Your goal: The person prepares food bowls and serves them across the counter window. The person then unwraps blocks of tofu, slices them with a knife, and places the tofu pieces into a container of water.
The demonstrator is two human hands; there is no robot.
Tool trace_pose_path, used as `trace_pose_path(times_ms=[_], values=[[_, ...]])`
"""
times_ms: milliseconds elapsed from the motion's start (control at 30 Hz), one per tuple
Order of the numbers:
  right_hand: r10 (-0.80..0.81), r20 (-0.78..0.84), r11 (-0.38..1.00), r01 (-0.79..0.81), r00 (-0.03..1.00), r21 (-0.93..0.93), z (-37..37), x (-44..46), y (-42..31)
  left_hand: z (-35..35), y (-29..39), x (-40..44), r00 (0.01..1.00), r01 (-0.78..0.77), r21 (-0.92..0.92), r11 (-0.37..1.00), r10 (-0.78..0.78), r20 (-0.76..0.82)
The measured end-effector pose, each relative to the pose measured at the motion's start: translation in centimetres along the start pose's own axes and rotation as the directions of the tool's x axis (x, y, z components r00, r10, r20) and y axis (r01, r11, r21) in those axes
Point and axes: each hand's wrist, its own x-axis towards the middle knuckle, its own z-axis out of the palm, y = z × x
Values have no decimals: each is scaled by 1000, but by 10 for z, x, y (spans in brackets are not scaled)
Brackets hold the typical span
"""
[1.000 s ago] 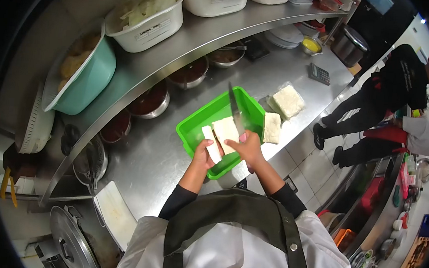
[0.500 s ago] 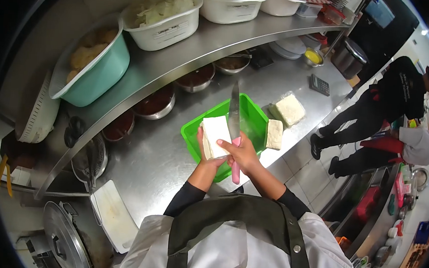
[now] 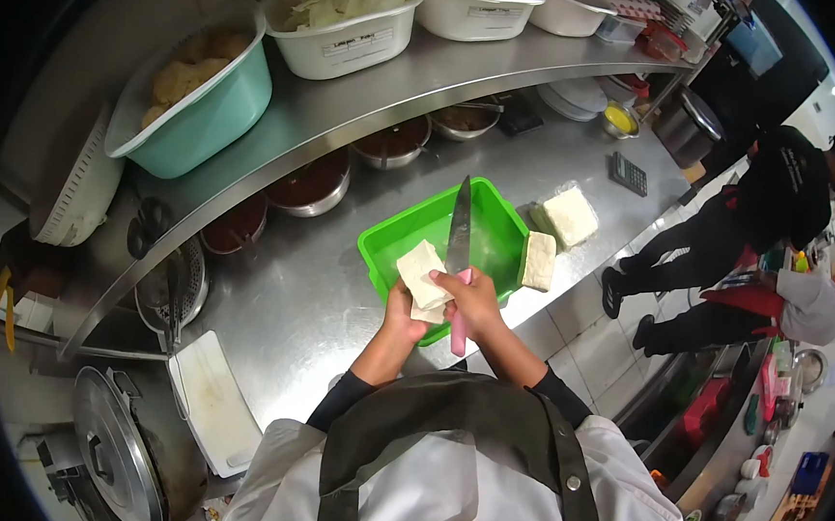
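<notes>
White and soft-looking, a block [image 3: 420, 266] sits in the left hand [image 3: 398, 313] at the middle of the frame, above the near left part of a green tub [image 3: 498, 229]. That hand is cupped under and around the block, fingers partly curled; the right hand [image 3: 477, 305] is closed round the pink handle of a knife [image 3: 460, 227], blade toward the top of the frame, its thumb pressing the block. To do this well, I would judge, the left palm should support from beneath with light pressure, since the block looks likely to crumble, the edge should stay clear of the left fingers, and everything should remain over the tub to catch bits. Half a second ago the block's top faced up squarely in one broad shape; now its upper piece is skewed, with another pale edge showing below. Another block [image 3: 537, 261] at the tub's right edge and a wrapped block [image 3: 569, 216] beyond remain on the surface [image 3: 299, 286].
</notes>
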Motion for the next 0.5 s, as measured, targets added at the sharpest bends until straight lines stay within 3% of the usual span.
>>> trace_pose_path(times_ms=[67,167,367,500], values=[[11,-45,1000,-12,999,-24,-1,-6,-11,9,-4,2,969,-105,24,994,107,-221],[-70,-80,991,61,994,-119,-1,-8,-9,20,-12,2,934,-176,222,959,234,-271],[-160,2,938,153,987,-311,-9,-2,5,14,-22,10,895,-313,338,888,395,-207],[-192,-3,935,182,981,-304,-5,-10,-5,33,-12,7,924,-307,277,911,355,-144]])
